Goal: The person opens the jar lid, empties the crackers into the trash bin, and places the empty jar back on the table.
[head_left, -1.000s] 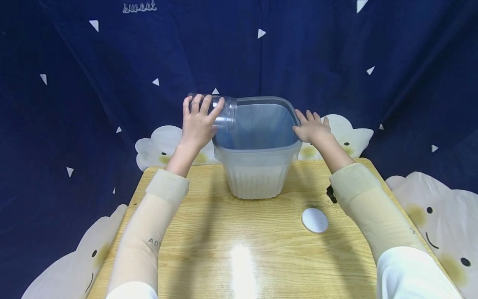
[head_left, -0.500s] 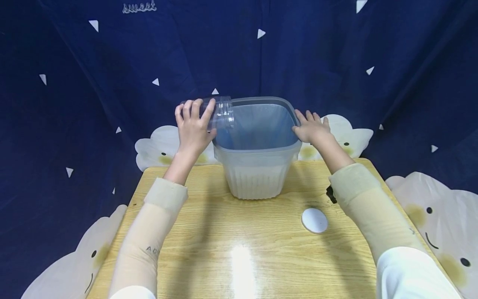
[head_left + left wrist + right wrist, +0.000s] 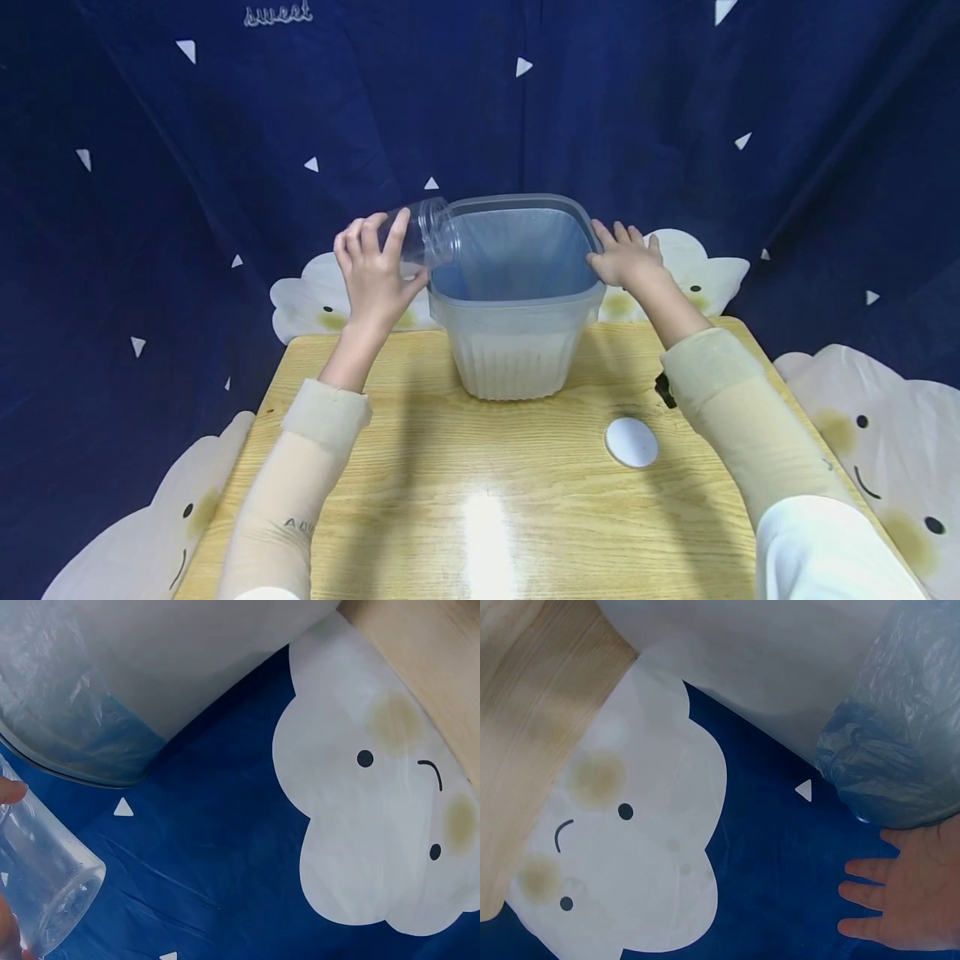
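In the head view my left hand [image 3: 373, 271] grips a clear plastic jar [image 3: 438, 237], lying on its side in the air. The jar's mouth faces right, at the left rim of a translucent white bin [image 3: 517, 304]. Part of the jar's body is hidden behind the fingers; in the left wrist view the jar [image 3: 56, 877] shows no visible contents. My right hand [image 3: 626, 257] rests against the bin's right rim with its fingers spread and straight. From the right wrist, the hand [image 3: 919, 889] appears beside a thin bag liner [image 3: 877, 750] folded over the bin's edge.
The bin stands at the far edge of a wooden table [image 3: 420, 517]. A round white lid [image 3: 632, 442] lies right of centre. A small black object [image 3: 664, 390] is partly hidden by the right sleeve. A dark blue curtain [image 3: 480, 100] hangs behind.
My left hand has drawn the jar to the left and slightly down, with its mouth turning a little and nearing the bin's left rim. The right hand and the bin stay put.
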`<move>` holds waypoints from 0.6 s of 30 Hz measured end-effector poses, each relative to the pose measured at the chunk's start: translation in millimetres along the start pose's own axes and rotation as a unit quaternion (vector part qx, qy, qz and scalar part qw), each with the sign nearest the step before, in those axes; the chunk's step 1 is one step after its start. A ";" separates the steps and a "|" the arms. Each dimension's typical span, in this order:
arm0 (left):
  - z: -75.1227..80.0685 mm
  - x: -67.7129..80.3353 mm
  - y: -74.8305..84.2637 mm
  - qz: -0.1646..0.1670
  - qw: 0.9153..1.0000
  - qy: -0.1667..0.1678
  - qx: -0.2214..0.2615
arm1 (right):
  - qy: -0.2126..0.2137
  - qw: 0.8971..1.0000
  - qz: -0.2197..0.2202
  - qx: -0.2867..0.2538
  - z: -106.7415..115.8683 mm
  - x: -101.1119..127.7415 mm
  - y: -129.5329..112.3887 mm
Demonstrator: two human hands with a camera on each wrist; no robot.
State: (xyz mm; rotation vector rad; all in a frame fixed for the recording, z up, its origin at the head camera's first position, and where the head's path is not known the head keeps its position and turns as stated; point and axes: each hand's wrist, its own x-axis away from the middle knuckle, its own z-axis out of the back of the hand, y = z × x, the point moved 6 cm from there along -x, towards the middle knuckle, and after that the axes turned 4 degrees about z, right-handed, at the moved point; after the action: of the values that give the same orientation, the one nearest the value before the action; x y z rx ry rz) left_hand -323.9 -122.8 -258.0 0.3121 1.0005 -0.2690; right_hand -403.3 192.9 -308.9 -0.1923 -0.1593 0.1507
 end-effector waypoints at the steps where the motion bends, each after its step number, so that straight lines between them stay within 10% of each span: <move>1: 0.9 1.2 -0.7 0.005 1.000 0.001 0.006 | 0.000 1.000 -0.001 0.000 0.1 0.2 0.0; 18: 13.8 22.8 -10.5 0.078 0.992 0.035 0.094 | 0.000 1.000 -0.002 0.000 -0.2 -0.9 0.1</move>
State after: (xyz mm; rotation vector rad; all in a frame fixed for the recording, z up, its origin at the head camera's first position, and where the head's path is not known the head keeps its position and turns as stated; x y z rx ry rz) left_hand -305.3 -139.5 -272.0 0.5721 1.0152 -0.2128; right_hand -404.2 192.8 -309.2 -0.1928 -0.1600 0.1468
